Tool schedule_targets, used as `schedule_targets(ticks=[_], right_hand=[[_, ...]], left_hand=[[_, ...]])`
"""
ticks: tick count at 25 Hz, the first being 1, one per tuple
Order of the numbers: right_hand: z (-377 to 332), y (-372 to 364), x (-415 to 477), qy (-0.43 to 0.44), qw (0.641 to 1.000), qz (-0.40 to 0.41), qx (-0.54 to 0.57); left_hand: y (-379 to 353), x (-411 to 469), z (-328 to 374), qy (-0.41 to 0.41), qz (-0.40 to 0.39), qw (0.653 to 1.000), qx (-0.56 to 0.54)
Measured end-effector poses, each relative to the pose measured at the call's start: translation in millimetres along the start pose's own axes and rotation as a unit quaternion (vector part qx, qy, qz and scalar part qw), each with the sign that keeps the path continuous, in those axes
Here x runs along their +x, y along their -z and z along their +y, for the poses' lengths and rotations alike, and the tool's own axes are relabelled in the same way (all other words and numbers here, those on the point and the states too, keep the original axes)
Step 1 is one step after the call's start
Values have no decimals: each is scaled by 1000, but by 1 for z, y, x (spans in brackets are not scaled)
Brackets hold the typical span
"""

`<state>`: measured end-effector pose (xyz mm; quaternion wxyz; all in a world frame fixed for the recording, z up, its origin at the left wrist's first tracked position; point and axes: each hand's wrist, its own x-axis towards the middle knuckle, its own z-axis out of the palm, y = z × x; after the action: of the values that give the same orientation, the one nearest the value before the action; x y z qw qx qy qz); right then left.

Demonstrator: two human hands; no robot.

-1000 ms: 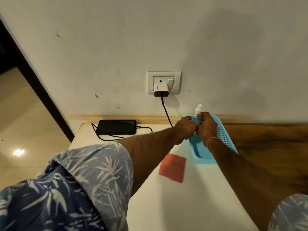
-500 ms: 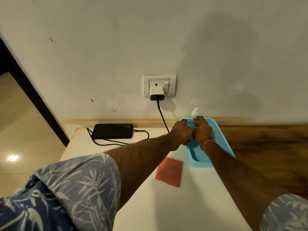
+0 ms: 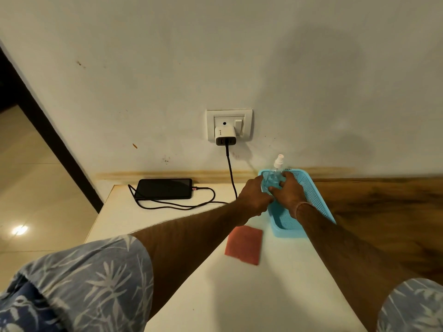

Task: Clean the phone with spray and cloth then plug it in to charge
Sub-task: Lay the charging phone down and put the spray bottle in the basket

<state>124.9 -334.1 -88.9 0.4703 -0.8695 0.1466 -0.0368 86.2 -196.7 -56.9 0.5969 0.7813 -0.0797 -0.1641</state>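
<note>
- At the far end of the white tabletop [image 3: 239,295], close to the wall, sits a blue mesh basket [image 3: 316,200], and both hands reach to its far end.
- The right hand [image 3: 287,195] comes in over the basket, with thumb and fingers curled round the clear body of the spray bottle [image 3: 278,161].
- The bottle stands roughly upright in the basket's far left corner, its white nozzle above the rim.
- The left hand [image 3: 253,198] lies at the basket's left wall, just beside the bottle, with its fingers bent. Whether it grips the bottle, the rim or nothing cannot be told.
- The phone [image 3: 164,188] lies flat with a dark screen at the far left of the tabletop, well apart from the basket and from both hands.
- A black cable [image 3: 211,192] is plugged into the phone's right end. It loops across the tabletop and rises to the white charger [image 3: 225,136] seated in the wall socket [image 3: 244,116].
- An orange-red cloth [image 3: 244,247] lies flat on the tabletop near the basket's near left corner, beside the left forearm. Neither hand touches it.
- A dark wooden surface [image 3: 383,212] adjoins the tabletop on the right.
- Both arms wear short sleeves [image 3: 96,279] with a leaf pattern.
</note>
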Motion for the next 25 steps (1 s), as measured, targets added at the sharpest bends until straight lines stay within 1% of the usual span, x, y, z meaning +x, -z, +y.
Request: schedule_targets(ticks=[2, 3, 6, 8, 9, 11, 12, 13, 15, 17, 19, 21, 23, 25], right_hand=[[1, 2, -6, -5, 1000, 5, 1], [1, 3, -9, -4, 1000, 10, -2], [1, 9, -22, 6, 1000, 26, 4], [-2, 13, -32, 18, 999, 41, 17], [-3, 15, -38, 25, 998, 50, 19], [-5, 17, -48, 41, 997, 69, 8], [-7, 17, -54, 49, 996, 78, 1], [-9, 17, -60, 59, 994, 88, -5], [-12, 16, -72, 86, 991, 105, -15], [-12, 13, -88, 118, 986, 108, -44], [-12, 10, -103, 146, 983, 84, -72], [-11, 9, -116, 158, 985, 29, -69], [-11, 11, -126, 144, 988, -34, -43], [-12, 18, -133, 117, 990, -75, -25]], left_hand=[[0, -7, -4, -16, 3, 999, 44], [1, -11, -8, -25, 7, 995, 93], [4, -26, -23, -55, 16, 972, 228], [9, -37, -35, -56, -6, 954, 294], [12, -41, -42, -47, -33, 941, 335], [17, -51, -54, -25, -92, 898, 429], [19, -56, -59, -19, -106, 877, 469], [20, -60, -63, -21, -106, 861, 497], [22, -66, -70, -32, -80, 845, 528], [23, -69, -70, -18, -52, 854, 517], [25, -71, -67, 2, -35, 888, 459], [27, -76, -60, 11, -26, 933, 360], [28, -81, -48, 27, -12, 971, 237], [26, -82, -33, 33, -2, 993, 111]])
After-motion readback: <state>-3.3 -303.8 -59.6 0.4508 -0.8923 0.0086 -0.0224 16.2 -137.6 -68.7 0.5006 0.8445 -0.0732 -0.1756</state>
